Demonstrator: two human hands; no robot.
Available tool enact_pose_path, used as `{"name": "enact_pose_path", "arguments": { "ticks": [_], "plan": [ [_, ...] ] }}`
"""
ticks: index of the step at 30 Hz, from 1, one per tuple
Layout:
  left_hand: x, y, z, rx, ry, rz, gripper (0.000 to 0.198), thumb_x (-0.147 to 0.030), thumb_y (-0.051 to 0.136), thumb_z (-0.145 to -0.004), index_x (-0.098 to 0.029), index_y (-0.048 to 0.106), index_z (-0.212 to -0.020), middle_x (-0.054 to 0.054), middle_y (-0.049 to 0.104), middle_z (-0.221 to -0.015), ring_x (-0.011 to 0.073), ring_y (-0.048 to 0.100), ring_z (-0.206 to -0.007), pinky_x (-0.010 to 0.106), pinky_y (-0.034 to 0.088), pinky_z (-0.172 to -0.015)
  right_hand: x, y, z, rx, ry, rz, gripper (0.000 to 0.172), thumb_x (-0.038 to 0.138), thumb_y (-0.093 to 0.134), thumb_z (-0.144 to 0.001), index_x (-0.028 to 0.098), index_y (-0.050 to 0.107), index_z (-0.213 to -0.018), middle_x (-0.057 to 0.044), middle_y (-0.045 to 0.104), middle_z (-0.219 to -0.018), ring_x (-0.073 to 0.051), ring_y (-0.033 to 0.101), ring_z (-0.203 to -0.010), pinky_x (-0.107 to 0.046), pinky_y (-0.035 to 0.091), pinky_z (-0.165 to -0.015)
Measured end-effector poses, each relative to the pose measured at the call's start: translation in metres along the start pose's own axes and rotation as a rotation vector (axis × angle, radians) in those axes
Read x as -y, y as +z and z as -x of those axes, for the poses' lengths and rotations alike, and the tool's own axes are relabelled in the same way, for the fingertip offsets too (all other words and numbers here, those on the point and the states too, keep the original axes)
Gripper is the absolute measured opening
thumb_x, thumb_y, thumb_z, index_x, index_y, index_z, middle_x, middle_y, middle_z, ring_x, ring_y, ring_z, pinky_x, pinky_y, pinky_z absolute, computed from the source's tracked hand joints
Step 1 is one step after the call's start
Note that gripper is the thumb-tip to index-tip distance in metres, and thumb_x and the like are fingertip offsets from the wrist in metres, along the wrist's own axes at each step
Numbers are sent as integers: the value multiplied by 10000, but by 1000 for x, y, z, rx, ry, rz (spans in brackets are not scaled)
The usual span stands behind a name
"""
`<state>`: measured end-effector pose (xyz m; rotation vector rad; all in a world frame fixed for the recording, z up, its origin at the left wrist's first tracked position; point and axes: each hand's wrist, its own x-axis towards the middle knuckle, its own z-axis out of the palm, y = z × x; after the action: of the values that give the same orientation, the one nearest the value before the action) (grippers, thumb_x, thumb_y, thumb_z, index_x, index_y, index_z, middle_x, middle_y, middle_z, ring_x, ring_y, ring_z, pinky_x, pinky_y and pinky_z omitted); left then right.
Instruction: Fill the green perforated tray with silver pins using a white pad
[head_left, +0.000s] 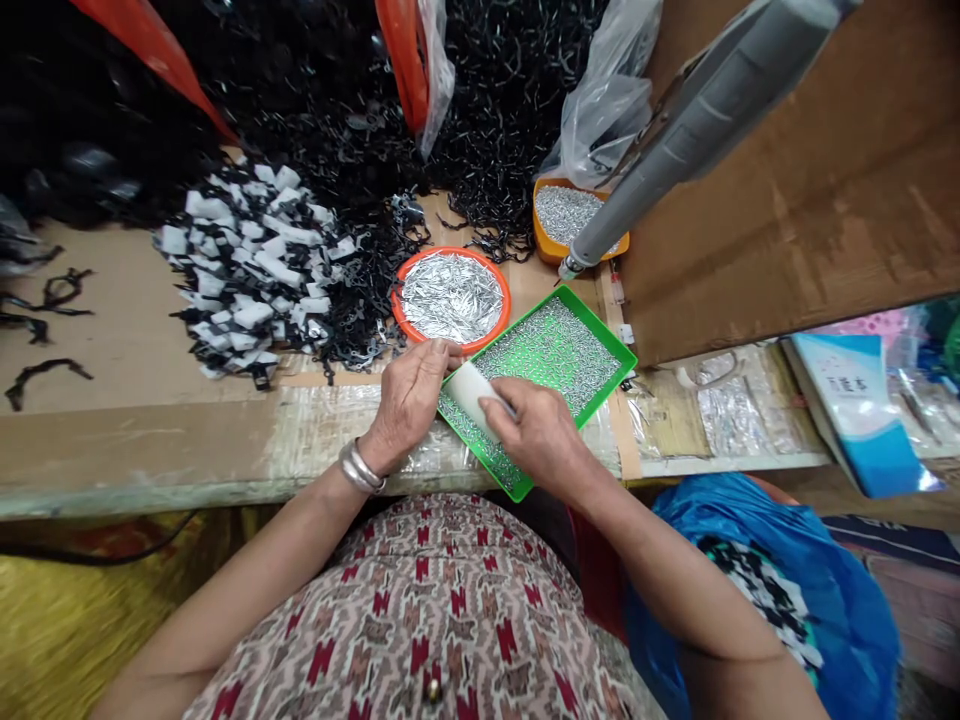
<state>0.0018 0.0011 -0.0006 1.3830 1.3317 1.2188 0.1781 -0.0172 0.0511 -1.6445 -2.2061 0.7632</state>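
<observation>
My right hand (pixel 536 425) is closed around a flat white plastic piece (pixel 472 395), which lies slantwise over the near left part of a green tray (pixel 604 395). Many small silvery metal screws or pins (pixel 592 345) are spread in that tray, thicker along its sides, with green floor showing through in the middle. At the tray's left corner, my left hand (pixel 411 400) is closed on the rim, its fingertips partly hidden. Just beyond it stands a round orange-red dish (pixel 504 310) full of thin silvery metal pins (pixel 450 295).
Black-and-white plastic parts (pixel 255 260) are heaped at left, before a large mass of black parts (pixel 315 130). An orange container (pixel 544 235) of small metal pieces sits behind the tray, under a hanging grey powered screwdriver (pixel 660 160). A blue bag (pixel 847 600) stands lower right.
</observation>
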Motion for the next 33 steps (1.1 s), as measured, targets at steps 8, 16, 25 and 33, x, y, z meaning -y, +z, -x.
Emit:
{"name": "enact_pose_path", "arguments": {
  "ticks": [8,16,25,33],
  "plan": [
    [2,0,0,7,-2,44,452,-506,409,-1042,-190,727,-984,102,750,-910,212,695,-863,356,536,-715,-62,-47,-23,-355,181,335,203,283,552,-914,171,695,-823,-68,681,-753,-165,525,-629,-299,326,-600],
    [2,1,1,6,-8,53,449,-508,413,-1042,-187,721,-984,101,743,-905,212,693,-860,362,534,-732,-49,-32,-6,-300,32,433,248,239,503,-977,175,637,-777,-79,669,-786,-164,520,-674,-315,318,-624],
    [2,0,0,1,0,7,477,-508,409,-1041,-164,734,-982,109,757,-954,224,694,-913,360,533,-773,17,1,10,33,-50,-130,267,218,528,-962,193,522,-696,27,550,-676,-100,424,-603,-274,300,-597],
    [3,0,0,2,-10,41,464,-505,420,-1039,-165,732,-995,106,748,-925,209,686,-866,341,526,-727,-24,-17,-3,-77,168,38,228,313,529,-938,180,653,-800,-16,626,-708,-133,501,-611,-278,306,-589]
  ]
}}
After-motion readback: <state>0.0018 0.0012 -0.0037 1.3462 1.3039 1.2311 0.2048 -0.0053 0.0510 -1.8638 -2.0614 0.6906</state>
